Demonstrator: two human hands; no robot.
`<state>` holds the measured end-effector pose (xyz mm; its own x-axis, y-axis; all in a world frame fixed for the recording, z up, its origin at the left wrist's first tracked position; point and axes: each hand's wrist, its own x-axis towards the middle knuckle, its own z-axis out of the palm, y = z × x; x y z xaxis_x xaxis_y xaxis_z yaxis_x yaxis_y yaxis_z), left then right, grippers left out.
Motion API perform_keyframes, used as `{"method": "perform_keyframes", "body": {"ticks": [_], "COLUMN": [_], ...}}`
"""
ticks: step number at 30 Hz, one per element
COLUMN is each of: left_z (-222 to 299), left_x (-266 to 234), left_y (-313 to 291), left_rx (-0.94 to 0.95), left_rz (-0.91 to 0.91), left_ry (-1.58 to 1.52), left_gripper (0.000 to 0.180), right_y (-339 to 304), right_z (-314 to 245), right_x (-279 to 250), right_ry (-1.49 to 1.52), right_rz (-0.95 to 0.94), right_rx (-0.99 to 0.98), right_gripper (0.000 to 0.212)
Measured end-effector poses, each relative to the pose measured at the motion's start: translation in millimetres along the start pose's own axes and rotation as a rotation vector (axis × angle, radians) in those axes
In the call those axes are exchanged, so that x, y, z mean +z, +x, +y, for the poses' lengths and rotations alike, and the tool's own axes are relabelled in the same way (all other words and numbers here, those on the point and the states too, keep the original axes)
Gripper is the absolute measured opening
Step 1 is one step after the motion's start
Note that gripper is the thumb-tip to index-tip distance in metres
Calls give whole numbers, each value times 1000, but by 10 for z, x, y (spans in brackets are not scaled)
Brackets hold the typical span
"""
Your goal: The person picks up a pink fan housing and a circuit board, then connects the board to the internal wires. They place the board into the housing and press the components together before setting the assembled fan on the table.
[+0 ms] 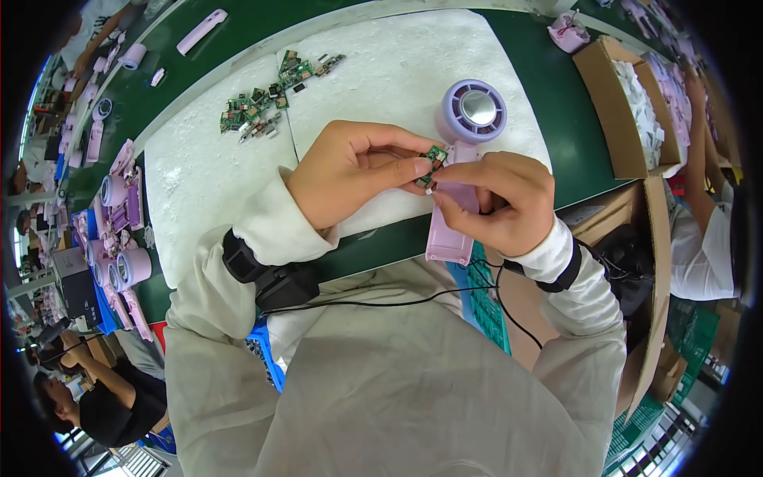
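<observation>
My left hand (358, 171) holds a small green circuit board (434, 156) between thumb and fingers, above the white foam sheet. At the board's lower edge, the thumb and forefinger of my right hand (505, 199) pinch a small white connector (429, 190); its wire is too small to make out. Below my right hand lies a long pink-lilac handle shell (451, 234), partly covered by the fingers. It reaches up to a round lilac fan head (475, 111) with a silver centre. Whether the two parts are joined is hidden by my hands.
Several loose circuit boards (258, 107) lie piled on the white foam sheet (381, 67), over a green table (548, 119). At the right stands a cardboard box (628, 119) of white and lilac parts. Fan parts (127, 266) crowd the left; a black cable (381, 303) crosses my lap. Other people sit nearby.
</observation>
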<state>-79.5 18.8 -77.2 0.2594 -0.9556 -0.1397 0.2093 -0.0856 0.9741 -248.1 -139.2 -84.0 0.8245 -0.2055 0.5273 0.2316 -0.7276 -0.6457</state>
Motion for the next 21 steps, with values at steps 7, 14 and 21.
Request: {"method": "perform_keyframes", "body": {"ticks": [7,14,21], "left_z": [-30,-4,23], "left_x": [18,75,210], "left_y": [20,-17,-85], "left_rx": [24,35,244], "left_rz": [11,49,173], "left_ry": [-20,-57,228], "left_gripper": [25,25,26], "right_y": [-33,-10,2], "right_z": [-43,-66,15], "right_x": [-4,-30,-10], "right_ry": [43,-116,-130], "right_rz": [10,99,135], "right_rx": [137,181,-19], "right_gripper": [20,17,18]}}
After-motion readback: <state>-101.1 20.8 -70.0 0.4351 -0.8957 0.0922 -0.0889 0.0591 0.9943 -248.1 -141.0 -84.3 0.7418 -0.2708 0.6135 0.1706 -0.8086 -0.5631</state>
